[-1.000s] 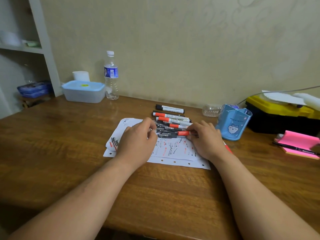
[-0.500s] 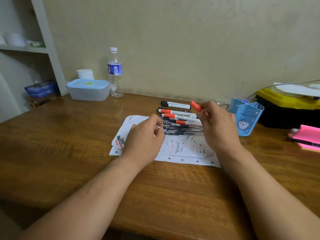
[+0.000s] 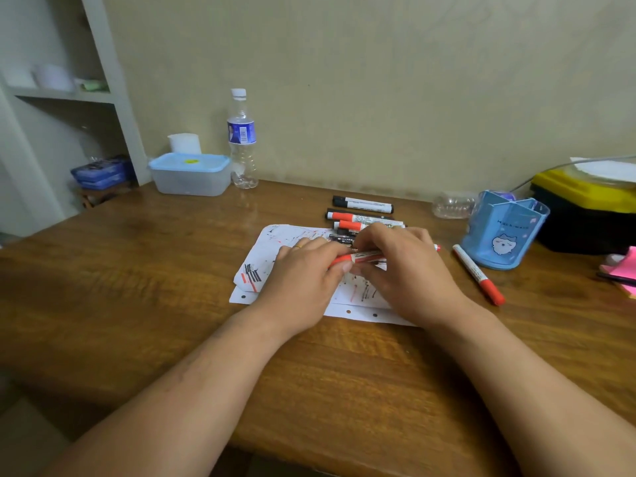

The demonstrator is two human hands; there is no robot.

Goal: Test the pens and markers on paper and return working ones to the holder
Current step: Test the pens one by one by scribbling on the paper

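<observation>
A brown wooden table stands against a plain beige wall, with pale shelving at the far left. At the back left a clear tub with a blue lid sits just beside an upright water bottle. At the right edge are a black toolbox with a yellow lid and a stack of pink sticky notes. The blue holder stands upright in front of the toolbox, and a loose marker with a red cap lies flat on the wood just beside it, on its near left. In the middle lies the paper, covered in red and black scribbles. A row of markers lies side by side at its far edge. Both hands meet over the sheet on a red-capped marker held roughly level. The left hand pinches the red cap end with thumb and fingers. The right hand has its fingers curled round the white barrel. A small red tip shows past the right hand's knuckles, possibly this marker's far end, though the hand hides the join. Whether the marker touches the paper cannot be told from here.
</observation>
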